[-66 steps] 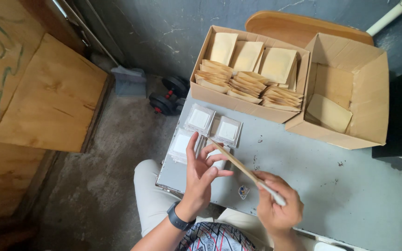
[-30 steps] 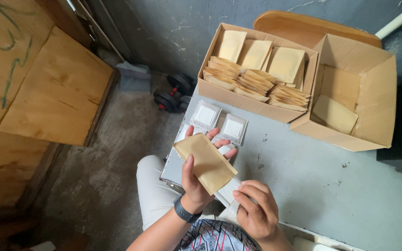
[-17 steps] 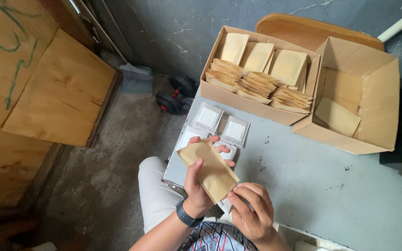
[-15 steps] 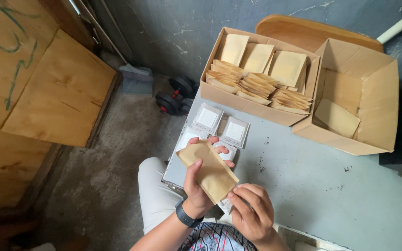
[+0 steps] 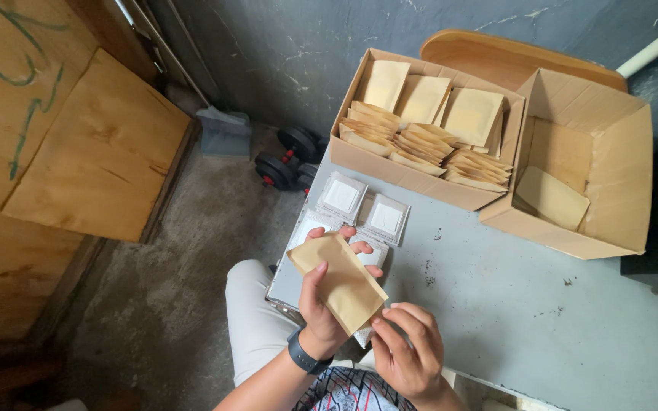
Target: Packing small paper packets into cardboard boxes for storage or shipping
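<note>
Overhead, a left hand [image 5: 321, 308] grips a tan paper pouch [image 5: 338, 280] above the grey table's [image 5: 496, 304] near edge, while the right hand [image 5: 409, 350] pinches a white packet [image 5: 362, 336] at its lower mouth – apparently mid-insertion; seating it fully seems next – more white packets [image 5: 359, 205] lie beyond

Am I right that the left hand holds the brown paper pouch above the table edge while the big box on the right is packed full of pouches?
Not quite. In the head view the big box on the right holds only one pouch. The left hand does hold the brown paper pouch above the table edge.
</note>
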